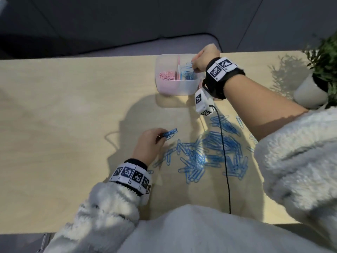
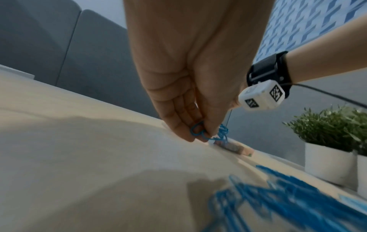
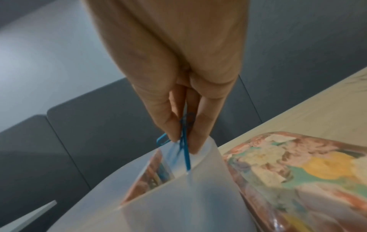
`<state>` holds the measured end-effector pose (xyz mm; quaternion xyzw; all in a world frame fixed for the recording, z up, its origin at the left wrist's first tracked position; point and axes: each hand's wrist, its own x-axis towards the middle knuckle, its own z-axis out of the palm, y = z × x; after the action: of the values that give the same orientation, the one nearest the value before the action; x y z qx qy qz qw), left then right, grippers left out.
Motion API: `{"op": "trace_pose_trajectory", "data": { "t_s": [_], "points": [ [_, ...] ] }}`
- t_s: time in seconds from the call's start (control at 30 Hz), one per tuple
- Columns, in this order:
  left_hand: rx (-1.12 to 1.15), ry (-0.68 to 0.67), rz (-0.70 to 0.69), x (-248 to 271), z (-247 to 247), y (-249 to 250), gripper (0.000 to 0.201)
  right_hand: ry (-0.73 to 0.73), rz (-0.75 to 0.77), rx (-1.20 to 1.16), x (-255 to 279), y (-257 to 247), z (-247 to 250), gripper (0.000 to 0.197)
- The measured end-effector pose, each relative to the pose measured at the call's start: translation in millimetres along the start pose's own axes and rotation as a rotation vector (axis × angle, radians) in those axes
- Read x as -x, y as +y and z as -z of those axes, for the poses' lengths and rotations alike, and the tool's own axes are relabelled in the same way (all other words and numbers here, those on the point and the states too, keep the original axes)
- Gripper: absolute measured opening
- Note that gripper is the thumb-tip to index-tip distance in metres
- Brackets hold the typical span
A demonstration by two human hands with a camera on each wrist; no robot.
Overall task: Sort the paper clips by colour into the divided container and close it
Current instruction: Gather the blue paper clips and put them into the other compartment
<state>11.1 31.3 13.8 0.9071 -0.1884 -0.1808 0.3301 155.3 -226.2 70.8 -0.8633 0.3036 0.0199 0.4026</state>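
Our right hand (image 1: pixel 204 59) pinches blue clips (image 3: pixel 183 141) over the container (image 1: pixel 184 88) rim. Our left hand (image 1: pixel 148 143) pinches a blue bunch (image 1: pixel 169 133) beside the pile (image 1: pixel 209 154), bare table (image 1: pixel 54 125) further left

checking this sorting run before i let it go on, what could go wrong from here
1. The right hand pinches blue clips at the container rim, near the divider; some could land among the pink clips or outside.
2. The wrist cable lies across the blue pile; pulling the arm back might drag and scatter clips.
3. The left hand pinches several clips by their ends; one could slip off in transit.
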Motion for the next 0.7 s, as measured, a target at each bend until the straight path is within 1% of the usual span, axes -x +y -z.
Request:
{"op": "trace_pose_trajectory", "data": {
  "t_s": [0.07,0.17,0.27,0.3,0.37,0.47,0.53,0.57,0.6,0.7],
  "points": [
    [0.022,0.016,-0.021,-18,8,12,0.026,0.021,-0.003,0.050,-8,0,-7,0.028],
    [0.041,0.070,-0.060,-56,22,36,0.023,-0.017,0.036,-0.022,-4,4,-7,0.018],
    [0.017,0.132,-0.098,-104,34,66,0.021,0.090,0.053,-0.194,17,20,5,0.021],
    [0.010,0.157,-0.089,-119,37,77,0.021,0.119,0.074,-0.256,27,28,9,0.022],
    [-0.027,0.189,-0.058,-149,42,94,0.023,0.130,0.102,-0.354,54,43,13,0.021],
    [-0.159,0.129,0.009,-181,43,113,0.025,0.128,0.086,-0.390,88,74,14,0.020],
    [-0.204,0.074,0.039,-190,41,122,0.020,0.105,0.042,-0.402,105,97,12,0.024],
    [-0.214,0.054,0.039,-191,40,124,0.010,0.090,0.025,-0.403,110,109,10,0.026],
    [-0.220,0.040,0.020,-189,39,125,0.005,0.071,0.020,-0.390,117,119,9,0.027],
    [-0.133,0.076,-0.101,-170,35,115,0.013,0.039,0.035,-0.285,134,141,6,0.027]
  ]
}}
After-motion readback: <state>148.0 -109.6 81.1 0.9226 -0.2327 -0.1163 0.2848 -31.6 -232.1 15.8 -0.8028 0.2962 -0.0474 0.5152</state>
